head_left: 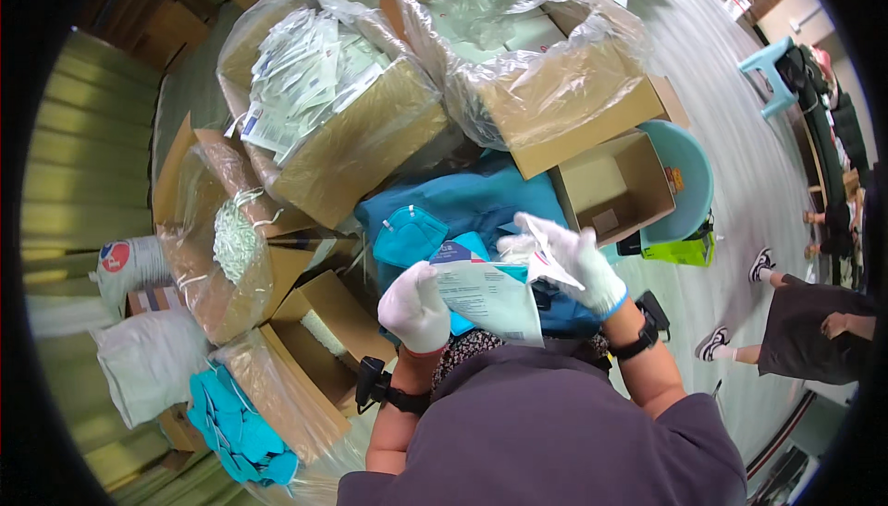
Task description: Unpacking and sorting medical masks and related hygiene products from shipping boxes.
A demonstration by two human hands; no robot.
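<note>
My left hand [413,310], in a white glove, is closed on the left edge of a flat white printed packet [492,301] over my lap. My right hand [587,270], also gloved, grips a white printed flap [553,265] by the packet's upper right; I cannot tell whether it belongs to the same packet. A turquoise strip shows between the flap and the packet. Just beyond lies a turquoise folded face mask [410,235] on the blue cloth [495,193] across my lap. More turquoise pieces show behind and below the packet, partly hidden.
Ahead stand a plastic-lined carton [356,150] of printed packets and another lined carton [555,104]. A small carton [615,187] and a blue basin [686,178] are at right. White straps [239,242] and turquoise masks [239,427] lie left. Another person [814,335] is at far right.
</note>
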